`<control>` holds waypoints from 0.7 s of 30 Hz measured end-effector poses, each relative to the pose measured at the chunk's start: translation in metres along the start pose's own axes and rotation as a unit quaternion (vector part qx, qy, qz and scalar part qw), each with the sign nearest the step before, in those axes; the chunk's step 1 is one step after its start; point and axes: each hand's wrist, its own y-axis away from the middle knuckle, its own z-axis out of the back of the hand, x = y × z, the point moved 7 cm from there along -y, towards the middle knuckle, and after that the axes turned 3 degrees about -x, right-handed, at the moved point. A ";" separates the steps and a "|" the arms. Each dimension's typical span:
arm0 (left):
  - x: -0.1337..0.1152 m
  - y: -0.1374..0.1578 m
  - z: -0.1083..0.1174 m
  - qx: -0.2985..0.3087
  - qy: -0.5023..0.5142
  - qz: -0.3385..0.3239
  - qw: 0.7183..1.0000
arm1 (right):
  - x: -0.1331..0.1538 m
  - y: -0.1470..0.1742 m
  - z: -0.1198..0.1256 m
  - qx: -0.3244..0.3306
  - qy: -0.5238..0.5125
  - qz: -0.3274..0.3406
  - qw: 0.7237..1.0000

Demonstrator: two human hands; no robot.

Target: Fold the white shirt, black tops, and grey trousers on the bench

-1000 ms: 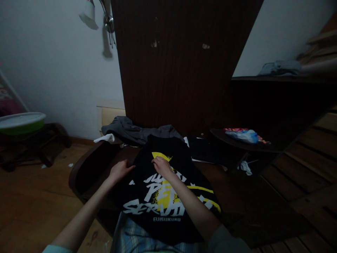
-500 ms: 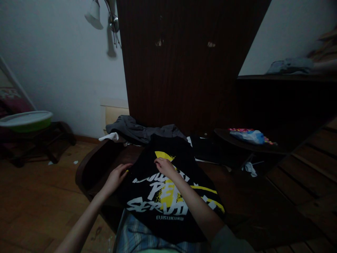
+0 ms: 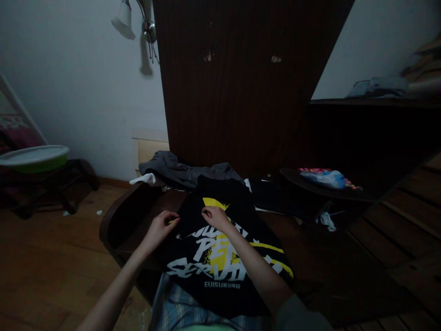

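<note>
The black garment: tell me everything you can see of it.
The garment looks like soft cloth, black, printed with white lettering and yellow patches and stripes. It lies spread, mostly flat, on dark wood, narrower at its far end, just before grey cloth; its near end reaches over plaid cloth. The left fingers are at its left side, the right fingers by its upper yellow patch; whether either grips it is unclear.

Dim light leaves the plain pale wall [image 3: 86, 92] bluish-grey. A bell-shaped frosted-glass lamp [image 3: 123, 20] hangs beside a tall dark-brown wooden panel [image 3: 241, 101] with chipped patches. A low dark wooden stool [image 3: 63, 197] stands on the brown plank floor [image 3: 51, 266].
</note>
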 end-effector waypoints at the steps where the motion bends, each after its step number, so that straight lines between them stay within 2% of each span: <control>1: -0.012 0.000 -0.002 -0.011 -0.001 -0.012 1.000 | -0.003 -0.001 -0.001 -0.001 -0.024 -0.011 1.000; 4: -0.055 0.003 -0.020 -0.004 0.012 -0.070 0.997 | -0.017 -0.005 -0.006 0.007 -0.125 -0.065 0.990; 7: -0.093 0.010 -0.057 0.057 -0.002 -0.129 0.990 | -0.035 -0.007 -0.009 -0.003 -0.213 -0.143 0.966; 9: -0.105 0.017 -0.087 0.111 -0.041 -0.139 0.983 | -0.041 -0.008 -0.008 -0.023 -0.243 -0.159 0.957; 12: -0.103 0.028 -0.117 0.154 -0.077 -0.135 0.976 | -0.043 -0.009 -0.005 -0.041 -0.271 -0.167 0.947; 14: -0.095 0.034 -0.124 0.152 -0.074 -0.118 0.979 | -0.043 -0.010 -0.005 -0.034 -0.295 -0.187 0.936; 18: -0.082 0.046 -0.113 0.116 -0.044 -0.100 0.987 | -0.035 -0.017 -0.009 0.016 -0.324 -0.196 0.925; 21: -0.071 0.058 -0.100 0.102 -0.073 -0.073 0.989 | -0.032 -0.022 -0.007 0.026 -0.253 -0.209 0.944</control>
